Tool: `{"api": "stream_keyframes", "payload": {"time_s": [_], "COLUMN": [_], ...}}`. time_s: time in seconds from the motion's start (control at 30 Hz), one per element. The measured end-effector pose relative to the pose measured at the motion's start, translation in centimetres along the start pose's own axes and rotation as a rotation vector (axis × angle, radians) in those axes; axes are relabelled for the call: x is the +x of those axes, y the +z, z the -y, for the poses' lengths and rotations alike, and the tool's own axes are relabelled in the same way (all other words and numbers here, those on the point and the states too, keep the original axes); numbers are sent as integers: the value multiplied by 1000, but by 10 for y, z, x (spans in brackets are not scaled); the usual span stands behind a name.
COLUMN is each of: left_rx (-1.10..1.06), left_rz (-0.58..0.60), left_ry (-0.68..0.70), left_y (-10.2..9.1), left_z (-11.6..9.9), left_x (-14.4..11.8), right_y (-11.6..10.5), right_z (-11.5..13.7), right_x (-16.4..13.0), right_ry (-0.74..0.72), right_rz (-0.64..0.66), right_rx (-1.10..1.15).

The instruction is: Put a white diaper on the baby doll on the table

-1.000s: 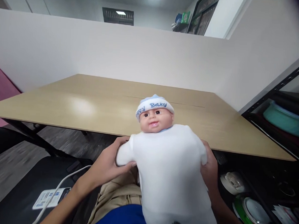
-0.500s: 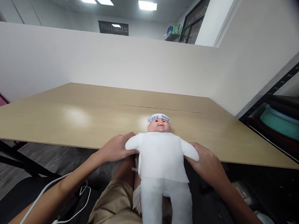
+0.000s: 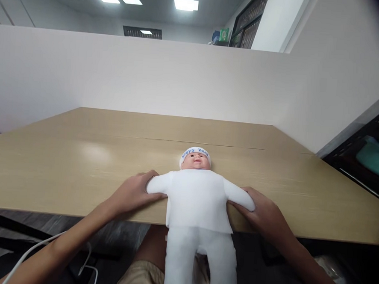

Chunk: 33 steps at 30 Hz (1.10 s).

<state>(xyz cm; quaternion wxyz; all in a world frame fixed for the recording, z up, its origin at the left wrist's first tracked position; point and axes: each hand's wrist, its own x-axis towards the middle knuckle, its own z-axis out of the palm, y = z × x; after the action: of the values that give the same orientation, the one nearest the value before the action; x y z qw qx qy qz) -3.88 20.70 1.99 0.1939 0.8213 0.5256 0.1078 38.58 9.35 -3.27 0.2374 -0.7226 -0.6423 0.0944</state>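
Observation:
A baby doll (image 3: 199, 198) with a soft white cloth body faces up, its head toward the far side of the table. Its white headband (image 3: 195, 151) carries blue lettering that reads "Happy Baby". My left hand (image 3: 136, 192) is closed around the doll's arm on the left, thumb on top. Around the arm on the right, my right hand (image 3: 262, 208) is closed in the same way. The doll's upper body lies over the near part of the tabletop (image 3: 111, 158), while its legs hang past the front edge above my lap.
A white partition wall (image 3: 168, 76) stands behind the table. At the right, a black shelf rack (image 3: 345, 162) holds a teal basin (image 3: 376, 157). A white cable (image 3: 31, 250) runs beside my left forearm. My knees are below the table's front edge.
The doll has shifted a little left in view, its arms now spread wider. My hands have moved farther apart with them, and the table fills more of the view.

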Motion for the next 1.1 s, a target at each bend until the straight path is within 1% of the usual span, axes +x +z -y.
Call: {"api": "stream_keyframes", "payload": {"time_s": [0.1,0.2,0.3,0.37,0.5,0.6,0.7,0.8,0.9,1.0,1.1], "left_rx": [124,214,277,297,273,251,240,231,234,242,231], "left_rz": [-94,-176,-223,-237,-271,-323,-373,-424,-478,-493,-484], "left_ry": [-1,35,73,81,56,39,41,33,42,53,47], "left_y": [4,8,9,7,-1,-6,-10,-14,-18,-21,-23], "left_z": [15,30,43,50,62,71,82,94,107,121,131], "left_x": [23,52,82,101,139,168,196,225,252,274,286], "right_y": [10,23,36,42,48,52,58,64,69,74,78], "right_z": [0,-2,-4,-4,-5,-9,-13,-15,-17,-23,-31], "right_x": [31,65,100,123,169,202,234,264,292,317,334], "right_ry": [-6,-37,-69,-74,-48,-84,-116,-117,-142,-203,-216], "right_rz": [5,-32,-89,-101,-90,-96,-121,-150,-198,-257,-294], "right_rx": [7,0,-19,-27,-33,-10,-4,-27,-44,-59,-82]}}
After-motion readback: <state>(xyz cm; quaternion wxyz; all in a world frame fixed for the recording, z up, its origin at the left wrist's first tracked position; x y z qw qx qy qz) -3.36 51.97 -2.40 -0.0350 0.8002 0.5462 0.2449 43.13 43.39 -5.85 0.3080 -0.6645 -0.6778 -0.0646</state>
